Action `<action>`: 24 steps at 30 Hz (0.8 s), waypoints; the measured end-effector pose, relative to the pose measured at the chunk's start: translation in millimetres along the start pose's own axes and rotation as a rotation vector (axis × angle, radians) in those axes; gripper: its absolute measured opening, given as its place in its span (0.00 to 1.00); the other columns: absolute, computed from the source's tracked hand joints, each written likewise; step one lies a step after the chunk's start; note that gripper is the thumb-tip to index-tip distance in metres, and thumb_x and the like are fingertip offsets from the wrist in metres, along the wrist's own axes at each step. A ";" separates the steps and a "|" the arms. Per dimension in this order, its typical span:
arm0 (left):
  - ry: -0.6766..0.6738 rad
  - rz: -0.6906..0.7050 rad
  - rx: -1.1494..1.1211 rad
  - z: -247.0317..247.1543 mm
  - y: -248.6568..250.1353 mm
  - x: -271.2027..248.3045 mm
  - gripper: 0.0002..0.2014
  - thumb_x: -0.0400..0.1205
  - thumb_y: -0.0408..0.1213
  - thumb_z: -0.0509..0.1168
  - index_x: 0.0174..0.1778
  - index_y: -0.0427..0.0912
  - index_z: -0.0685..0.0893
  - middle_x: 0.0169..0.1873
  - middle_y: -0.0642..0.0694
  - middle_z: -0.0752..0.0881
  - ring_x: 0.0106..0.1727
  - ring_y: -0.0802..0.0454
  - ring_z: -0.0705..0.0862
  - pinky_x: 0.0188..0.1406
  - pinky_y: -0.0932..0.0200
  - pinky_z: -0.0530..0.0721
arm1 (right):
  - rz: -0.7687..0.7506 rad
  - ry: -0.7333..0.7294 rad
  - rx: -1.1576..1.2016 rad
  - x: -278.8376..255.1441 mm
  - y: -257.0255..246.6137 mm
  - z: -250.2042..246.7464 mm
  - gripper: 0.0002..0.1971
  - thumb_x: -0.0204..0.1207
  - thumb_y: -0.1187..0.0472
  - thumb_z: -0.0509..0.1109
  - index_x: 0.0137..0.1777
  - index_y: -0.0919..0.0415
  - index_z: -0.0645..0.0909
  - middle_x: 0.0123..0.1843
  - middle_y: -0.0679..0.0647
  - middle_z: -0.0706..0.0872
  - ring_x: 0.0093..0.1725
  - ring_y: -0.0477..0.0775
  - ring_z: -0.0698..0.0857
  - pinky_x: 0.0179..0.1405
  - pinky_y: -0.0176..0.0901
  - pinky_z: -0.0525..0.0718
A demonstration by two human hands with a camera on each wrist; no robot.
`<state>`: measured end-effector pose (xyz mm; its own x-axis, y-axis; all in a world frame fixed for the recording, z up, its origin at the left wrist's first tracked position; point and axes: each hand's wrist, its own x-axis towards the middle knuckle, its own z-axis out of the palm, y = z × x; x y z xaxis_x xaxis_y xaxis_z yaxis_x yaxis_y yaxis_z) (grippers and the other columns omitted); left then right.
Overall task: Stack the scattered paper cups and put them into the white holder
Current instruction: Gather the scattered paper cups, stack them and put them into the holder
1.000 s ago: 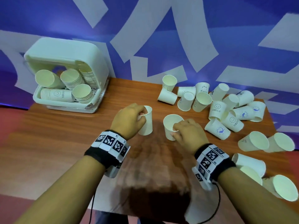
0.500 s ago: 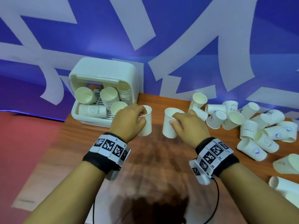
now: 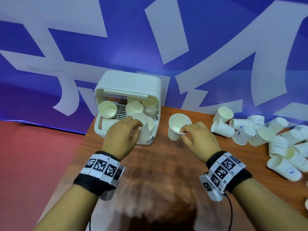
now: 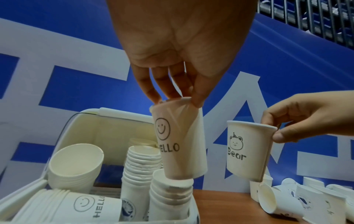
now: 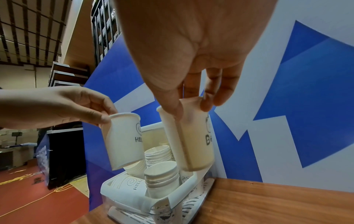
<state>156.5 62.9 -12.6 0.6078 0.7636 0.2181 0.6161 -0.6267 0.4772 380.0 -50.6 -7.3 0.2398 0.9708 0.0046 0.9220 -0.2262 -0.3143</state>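
My left hand (image 3: 131,129) pinches the rim of a "HELLO" paper cup (image 4: 179,141), held upright over a stack of cups (image 4: 170,197) at the front right of the white holder (image 3: 130,84). The cup's base sits just above that stack. My right hand (image 3: 188,132) pinches the rim of a "Bear" cup (image 4: 247,148) in the air, to the right of the holder and above the table. The holder stands open at the table's back left with several cup stacks inside, some lying on their sides. Both held cups also show in the right wrist view: HELLO cup (image 5: 124,141), Bear cup (image 5: 193,136).
Several loose paper cups (image 3: 260,135) lie scattered across the right part of the wooden table (image 3: 158,172). A blue and white wall (image 3: 150,39) rises directly behind the table. The table's left edge drops to a red floor (image 3: 33,164).
Both hands have carried their cups leftward and away from me to the holder. The left cup now hangs over a stack inside it; the right cup is beside the holder.
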 end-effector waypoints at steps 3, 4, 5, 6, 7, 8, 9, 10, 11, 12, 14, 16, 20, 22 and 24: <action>0.047 0.034 -0.032 -4.1 -7.4 9.4 0.08 0.75 0.40 0.62 0.45 0.45 0.85 0.39 0.48 0.84 0.41 0.44 0.84 0.37 0.48 0.83 | 0.024 0.047 -0.007 3.6 -3.5 -0.5 0.08 0.74 0.57 0.70 0.52 0.52 0.84 0.43 0.52 0.75 0.46 0.54 0.78 0.42 0.44 0.77; 0.056 0.042 -0.036 -4.0 -8.4 13.2 0.08 0.75 0.40 0.62 0.45 0.44 0.85 0.38 0.48 0.84 0.40 0.44 0.84 0.37 0.47 0.83 | 0.032 0.054 -0.023 4.5 -4.3 -0.1 0.08 0.73 0.56 0.71 0.52 0.52 0.85 0.42 0.52 0.73 0.44 0.54 0.78 0.41 0.44 0.77; 0.062 0.053 -0.034 -3.1 -8.6 16.6 0.08 0.75 0.40 0.62 0.44 0.44 0.85 0.37 0.48 0.84 0.40 0.44 0.84 0.37 0.47 0.83 | 0.039 0.060 -0.034 5.5 -4.9 0.4 0.08 0.73 0.55 0.71 0.51 0.52 0.85 0.42 0.52 0.73 0.43 0.54 0.78 0.41 0.44 0.78; 0.063 0.064 -0.029 -1.7 -8.2 19.0 0.08 0.75 0.40 0.62 0.44 0.44 0.86 0.36 0.48 0.84 0.39 0.44 0.84 0.36 0.48 0.83 | 0.044 0.068 -0.036 5.8 -5.0 1.2 0.08 0.73 0.54 0.71 0.50 0.53 0.86 0.41 0.52 0.73 0.42 0.55 0.78 0.42 0.45 0.79; 0.062 0.072 -0.023 0.5 -7.5 20.8 0.08 0.75 0.39 0.63 0.43 0.44 0.86 0.35 0.48 0.84 0.39 0.44 0.84 0.35 0.49 0.82 | 0.042 0.079 -0.034 6.2 -5.1 1.6 0.07 0.73 0.54 0.72 0.50 0.53 0.86 0.42 0.52 0.74 0.42 0.55 0.78 0.44 0.46 0.79; 0.059 0.079 -0.015 2.9 -6.9 22.4 0.07 0.76 0.38 0.64 0.43 0.44 0.87 0.35 0.48 0.84 0.38 0.43 0.83 0.35 0.51 0.81 | 0.038 0.085 -0.035 6.7 -5.0 1.7 0.07 0.73 0.54 0.71 0.49 0.53 0.86 0.43 0.52 0.75 0.43 0.56 0.79 0.46 0.46 0.79; 0.055 0.084 -0.004 5.4 -6.7 24.0 0.05 0.76 0.37 0.66 0.42 0.44 0.87 0.34 0.47 0.84 0.38 0.43 0.83 0.34 0.52 0.79 | 0.031 0.085 -0.042 7.0 -5.1 1.6 0.07 0.74 0.54 0.71 0.50 0.52 0.86 0.44 0.52 0.78 0.45 0.57 0.79 0.49 0.46 0.78; 0.054 0.086 0.007 7.8 -7.2 25.5 0.03 0.76 0.35 0.67 0.42 0.44 0.87 0.34 0.47 0.84 0.37 0.42 0.83 0.34 0.53 0.77 | 0.022 0.077 -0.059 7.4 -5.3 1.2 0.07 0.75 0.54 0.70 0.50 0.53 0.85 0.44 0.53 0.81 0.46 0.57 0.80 0.50 0.46 0.76; 0.056 0.083 0.016 10.0 -7.8 27.5 0.03 0.76 0.33 0.69 0.42 0.44 0.87 0.33 0.47 0.84 0.37 0.42 0.82 0.34 0.54 0.76 | 0.007 0.069 -0.081 7.8 -5.4 0.6 0.07 0.76 0.54 0.69 0.50 0.53 0.85 0.44 0.54 0.84 0.46 0.57 0.81 0.50 0.46 0.74; 0.060 0.078 0.022 12.1 -8.6 29.6 0.03 0.75 0.32 0.70 0.41 0.44 0.87 0.33 0.47 0.84 0.36 0.42 0.82 0.34 0.55 0.74 | -0.003 0.062 -0.099 8.2 -5.2 -0.3 0.07 0.76 0.55 0.68 0.50 0.54 0.84 0.42 0.54 0.86 0.46 0.58 0.82 0.48 0.46 0.72; 0.063 0.068 0.030 16.1 -10.1 33.8 0.03 0.75 0.32 0.70 0.40 0.44 0.87 0.32 0.47 0.83 0.35 0.42 0.82 0.34 0.56 0.72 | -0.003 0.061 -0.098 8.2 -4.9 -2.3 0.06 0.77 0.55 0.67 0.50 0.54 0.83 0.40 0.55 0.88 0.44 0.59 0.83 0.44 0.44 0.71; 0.045 0.063 0.049 21.0 -11.8 37.7 0.02 0.75 0.32 0.70 0.40 0.44 0.87 0.32 0.46 0.83 0.35 0.42 0.82 0.34 0.56 0.71 | 0.000 0.067 -0.088 7.8 -4.2 -3.2 0.06 0.78 0.56 0.67 0.51 0.54 0.83 0.40 0.56 0.88 0.43 0.59 0.84 0.40 0.42 0.70; -0.049 0.057 0.089 31.3 -15.5 45.5 0.03 0.75 0.32 0.69 0.41 0.42 0.88 0.33 0.43 0.84 0.36 0.38 0.83 0.35 0.52 0.75 | 0.025 0.046 -0.087 8.1 -2.6 -3.3 0.07 0.78 0.56 0.66 0.53 0.53 0.82 0.42 0.56 0.87 0.43 0.59 0.84 0.40 0.43 0.72; -0.100 0.056 0.098 36.2 -16.1 48.8 0.05 0.76 0.32 0.67 0.44 0.42 0.88 0.36 0.43 0.85 0.40 0.39 0.83 0.38 0.52 0.76 | 0.037 0.042 -0.082 7.7 -2.1 -3.5 0.08 0.78 0.56 0.66 0.53 0.53 0.83 0.42 0.56 0.87 0.44 0.60 0.84 0.41 0.43 0.72; -0.148 0.051 0.111 42.0 -16.2 51.4 0.07 0.78 0.34 0.65 0.48 0.43 0.88 0.40 0.44 0.85 0.44 0.40 0.83 0.42 0.53 0.74 | 0.053 0.034 -0.074 6.3 -2.2 -4.2 0.08 0.78 0.56 0.66 0.54 0.53 0.83 0.42 0.56 0.87 0.45 0.59 0.83 0.41 0.42 0.70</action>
<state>198.9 105.7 -44.9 0.7020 0.7039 0.1081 0.6288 -0.6839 0.3699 380.8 -44.3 -2.5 0.2977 0.9544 0.0229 0.9274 -0.2834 -0.2441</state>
